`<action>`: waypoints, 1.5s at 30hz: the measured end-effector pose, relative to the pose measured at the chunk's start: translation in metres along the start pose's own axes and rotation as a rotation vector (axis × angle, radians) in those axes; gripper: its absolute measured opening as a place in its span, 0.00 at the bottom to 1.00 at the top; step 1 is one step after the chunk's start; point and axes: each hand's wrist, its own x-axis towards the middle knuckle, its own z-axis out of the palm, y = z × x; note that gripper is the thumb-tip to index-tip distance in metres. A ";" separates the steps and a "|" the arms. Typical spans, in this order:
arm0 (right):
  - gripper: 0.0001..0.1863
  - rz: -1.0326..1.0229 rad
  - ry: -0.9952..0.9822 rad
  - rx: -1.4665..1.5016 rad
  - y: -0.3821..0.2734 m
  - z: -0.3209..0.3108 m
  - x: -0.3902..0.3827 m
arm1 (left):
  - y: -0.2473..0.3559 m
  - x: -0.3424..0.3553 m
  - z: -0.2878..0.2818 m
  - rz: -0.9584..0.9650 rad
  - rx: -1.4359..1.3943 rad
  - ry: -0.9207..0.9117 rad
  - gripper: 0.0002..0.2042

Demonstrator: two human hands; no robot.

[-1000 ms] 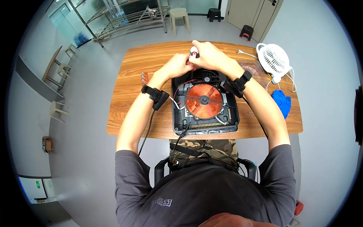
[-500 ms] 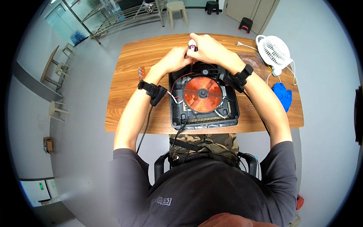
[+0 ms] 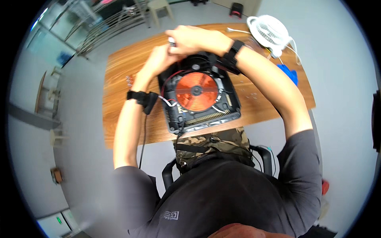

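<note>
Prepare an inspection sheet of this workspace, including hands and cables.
Surface: wooden table, partly covered.
Job's things: opened black appliance, copper-coloured coil exposed; white-ended object, mostly hidden.
Clutter: white fan and blue cloth at right; small pieces at left, too blurred to identify.
Hands: right hand closed around the white-ended object; left hand against it, grip unclear.
Cables: white cord near the fan; black cable below the left wrist.
Surroundings: pale stool and dark stool beyond the table.

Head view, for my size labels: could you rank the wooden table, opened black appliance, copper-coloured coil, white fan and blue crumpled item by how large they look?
1. Wooden table
2. Black appliance
3. Copper-coloured coil and white fan: too alike to rank
4. Blue crumpled item, partly hidden
</note>
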 end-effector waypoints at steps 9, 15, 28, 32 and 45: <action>0.25 -0.063 -0.056 0.019 0.021 0.000 0.002 | 0.021 0.006 0.003 -0.120 -0.002 -0.001 0.15; 0.29 -0.061 -0.140 0.006 0.011 -0.008 0.001 | 0.003 0.004 0.001 -0.065 -0.068 -0.042 0.17; 0.25 -0.164 -0.127 -0.088 0.012 -0.040 0.000 | 0.000 0.007 0.003 -0.109 -0.014 -0.052 0.23; 0.25 -0.175 -0.198 -0.093 0.010 -0.035 0.004 | 0.007 0.000 -0.003 -0.106 0.019 -0.030 0.23; 0.23 -0.223 -0.223 0.032 0.007 -0.030 0.016 | -0.007 -0.004 -0.007 -0.135 -0.125 -0.028 0.16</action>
